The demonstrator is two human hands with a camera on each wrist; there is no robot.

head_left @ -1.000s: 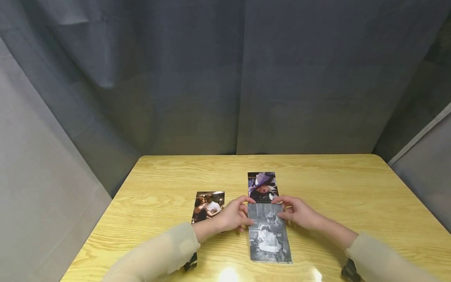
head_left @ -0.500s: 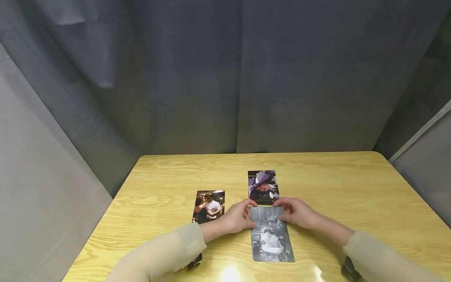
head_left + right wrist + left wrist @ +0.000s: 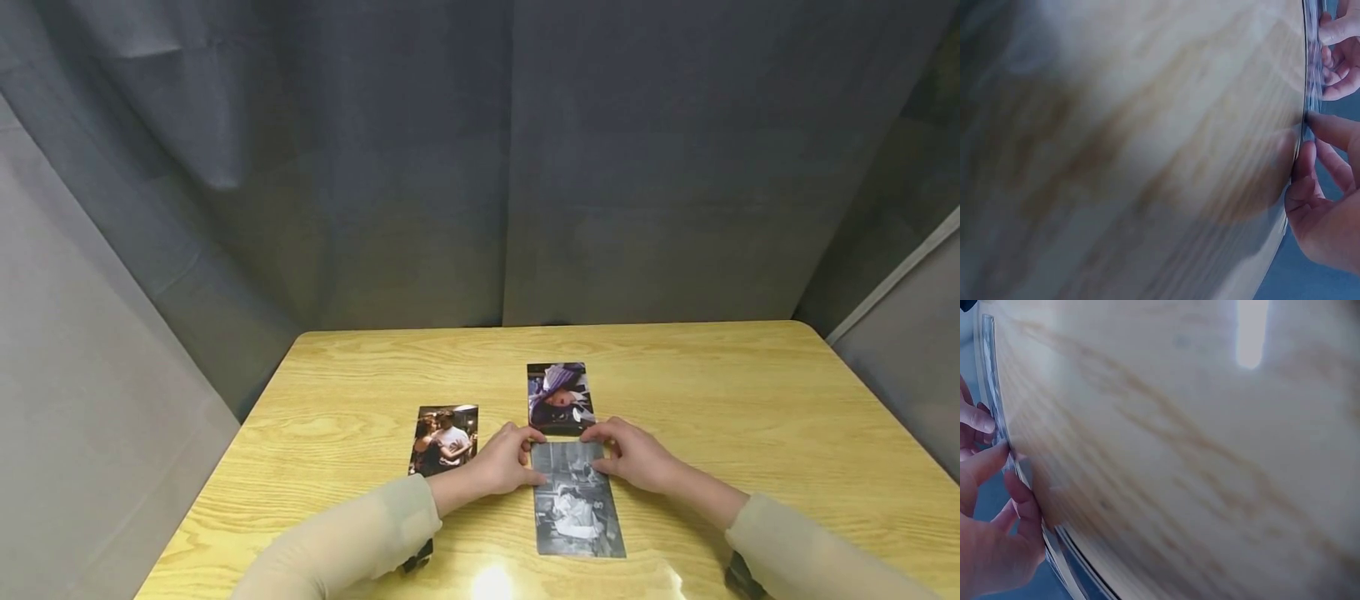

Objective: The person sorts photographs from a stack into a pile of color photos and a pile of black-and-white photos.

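Head view: a black-and-white photo point(image 3: 577, 498) lies flat on the yellow wooden table point(image 3: 750, 400), near the front edge, long side running away from the person. Both hands work its far end.

Left hand point(image 3: 504, 460): fingers curled, thumb and fingertips pinching the photo's far left corner and left edge. Left wrist view shows fingertips point(image 3: 985, 419) against a thin glossy edge; the rest of that view is blurred wood grain.

Right hand point(image 3: 636, 457): fingers curled, pinching the photo's far right corner, thumb on the upper face. Right wrist view shows fingertips point(image 3: 1329, 131) against the same thin edge. Whether the far end is lifted off the table or only pressed down is hard to say; both wrist views are too blurred to settle it.

Just beyond the held photo: a colour photo point(image 3: 559, 397) with purple tones, flat on the table, its near edge close to, perhaps touching, the far edge of the black-and-white one. The fingertips of both hands sit at that junction.

Left of the left hand: a third photo point(image 3: 444, 438) showing two people, flat, apart from the other two.

Pale beige sleeves point(image 3: 352, 533) cover both forearms. Grey cloth backdrop point(image 3: 480, 167) hangs behind and beside the table.
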